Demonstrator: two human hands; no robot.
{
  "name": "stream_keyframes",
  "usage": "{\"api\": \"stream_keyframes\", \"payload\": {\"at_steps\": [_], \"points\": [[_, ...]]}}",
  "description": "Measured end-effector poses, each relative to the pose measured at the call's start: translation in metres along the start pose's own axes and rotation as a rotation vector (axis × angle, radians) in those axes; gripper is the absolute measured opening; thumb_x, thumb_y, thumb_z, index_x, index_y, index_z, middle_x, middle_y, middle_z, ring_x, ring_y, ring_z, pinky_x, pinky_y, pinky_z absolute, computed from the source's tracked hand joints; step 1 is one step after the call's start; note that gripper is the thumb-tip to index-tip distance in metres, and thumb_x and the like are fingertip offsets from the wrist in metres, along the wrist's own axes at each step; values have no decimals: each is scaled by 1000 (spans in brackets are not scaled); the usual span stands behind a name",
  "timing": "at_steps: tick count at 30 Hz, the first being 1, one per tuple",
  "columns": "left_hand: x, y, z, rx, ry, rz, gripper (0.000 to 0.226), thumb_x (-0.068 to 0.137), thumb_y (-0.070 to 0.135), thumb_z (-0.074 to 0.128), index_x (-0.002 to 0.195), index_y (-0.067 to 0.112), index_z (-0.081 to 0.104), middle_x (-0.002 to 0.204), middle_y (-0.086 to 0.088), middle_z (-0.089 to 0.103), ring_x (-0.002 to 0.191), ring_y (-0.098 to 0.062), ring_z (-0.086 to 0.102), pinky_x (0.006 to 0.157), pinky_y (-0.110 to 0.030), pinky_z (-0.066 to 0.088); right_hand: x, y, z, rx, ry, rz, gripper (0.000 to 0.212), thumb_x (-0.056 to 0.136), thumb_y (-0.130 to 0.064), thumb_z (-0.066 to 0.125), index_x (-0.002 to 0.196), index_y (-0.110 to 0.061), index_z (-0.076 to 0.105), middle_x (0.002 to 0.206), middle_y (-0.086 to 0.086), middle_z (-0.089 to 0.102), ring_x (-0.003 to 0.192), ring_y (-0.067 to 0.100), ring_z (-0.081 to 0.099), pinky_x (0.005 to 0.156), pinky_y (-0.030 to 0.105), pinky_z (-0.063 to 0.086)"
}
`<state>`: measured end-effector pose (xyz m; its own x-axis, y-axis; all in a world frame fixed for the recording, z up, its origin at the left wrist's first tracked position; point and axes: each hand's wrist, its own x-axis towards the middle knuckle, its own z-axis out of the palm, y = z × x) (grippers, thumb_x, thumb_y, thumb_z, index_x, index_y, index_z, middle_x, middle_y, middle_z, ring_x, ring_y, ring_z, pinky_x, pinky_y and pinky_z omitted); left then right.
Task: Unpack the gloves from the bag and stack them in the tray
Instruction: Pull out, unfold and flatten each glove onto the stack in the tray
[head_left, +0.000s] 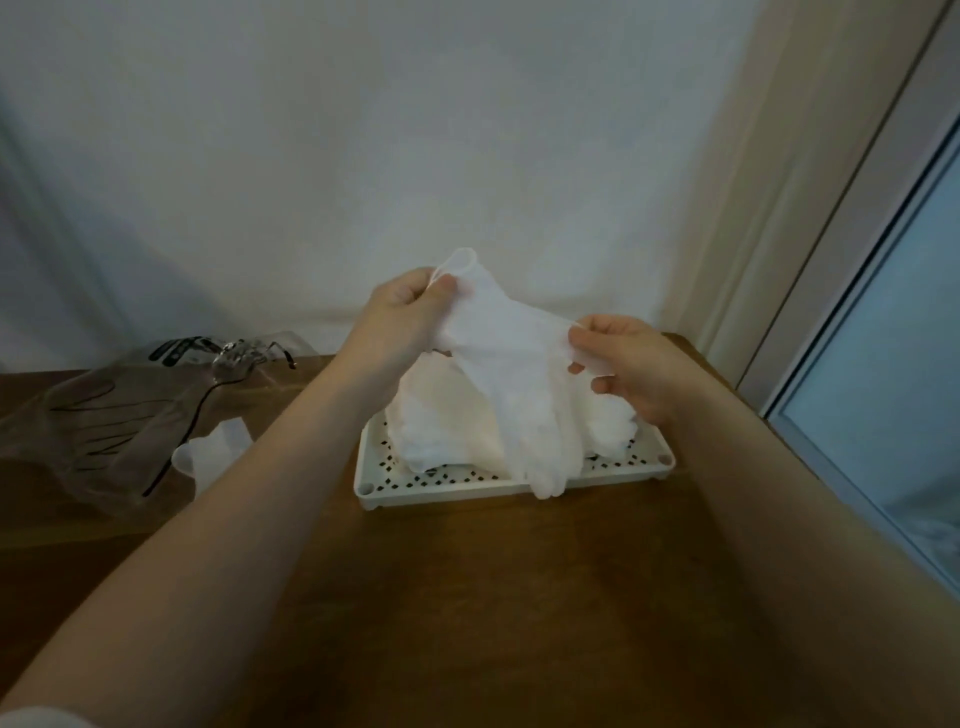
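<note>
Many gloves (441, 415) are filling the tray (514, 491); both your left hand (410, 306) and right hand (628, 364) are pinching another glove (509, 364), while one glove at 9 o'clock (213, 452) is awaiting stacking by the bag (104, 421).

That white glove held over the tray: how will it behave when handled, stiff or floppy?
Likely floppy: the glove sags between the left hand and right hand, fingers dangling toward the tray. Probably very light, as pinches hold it. The pile looks heaped, so it may not lie flat.

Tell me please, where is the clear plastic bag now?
In the head view, the clear plastic bag lies on the left side of the wooden table, left of the white tray, with one loose glove at its near edge.
</note>
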<state>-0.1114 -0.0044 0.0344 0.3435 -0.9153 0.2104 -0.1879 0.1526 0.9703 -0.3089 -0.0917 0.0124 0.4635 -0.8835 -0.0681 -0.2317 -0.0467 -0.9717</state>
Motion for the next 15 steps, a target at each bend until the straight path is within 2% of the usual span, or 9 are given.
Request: {"api": "stream_keyframes", "payload": {"at_steps": [2,4,5,7,9,12,14,15], "points": [[12,11,7,41,4,58,22,97,24,49,86,18,67,77,4,64,65,-4,58,59,-17,45,5,-10,-8,90,86,-38,26,99,-21,45,75,-20,55,78,-3,61,70,11,56,50,22,43],[23,20,14,47,16,92,22,96,26,51,86,20,69,81,4,66,69,-5,60,65,-20,46,8,-20,-10,268,102,-37,26,101,-22,41,79,-19,53,82,0,58,67,13,57,49,26,51],[28,23,17,40,23,101,21,95,27,52,86,20,69,84,2,67,74,-8,61,70,-24,47,10,-23,-10,337,103,-36,25,102,-23,38,82,-18,52,86,2,56,68,14,57,54,29,56],[39,31,21,61,24,108,20,94,30,53,89,19,70,88,1,69,79,-10,62,75,-23,49,18,-29,-11,381,157,-70,24,103,-22,34,86,-17,51,95,7,50,81,19,54,66,38,59],[48,39,24,91,12,110,19,93,31,55,90,20,70,88,3,69,78,-7,62,75,-18,48,27,-33,-15,292,254,-162,23,103,-22,32,89,-18,49,96,3,49,92,21,52,76,38,58],[63,43,23,120,18,145,14,90,27,59,92,19,71,91,3,70,86,-9,63,77,-17,46,34,-36,-25,-75,373,-445,18,103,-23,31,97,-18,47,90,-8,51,89,8,52,80,22,48],[69,35,16,194,13,177,12,88,25,62,91,17,71,94,4,68,87,-10,60,78,-19,44,34,-28,-28,-222,364,-532,19,103,-24,31,101,-19,49,89,-13,53,80,-6,50,76,13,42],[70,29,11,251,-3,189,11,88,23,62,90,16,71,96,4,66,86,-9,58,78,-20,43,32,-22,-28,-256,318,-530,20,103,-24,32,103,-20,52,93,-14,57,80,-7,52,75,12,42]]}}
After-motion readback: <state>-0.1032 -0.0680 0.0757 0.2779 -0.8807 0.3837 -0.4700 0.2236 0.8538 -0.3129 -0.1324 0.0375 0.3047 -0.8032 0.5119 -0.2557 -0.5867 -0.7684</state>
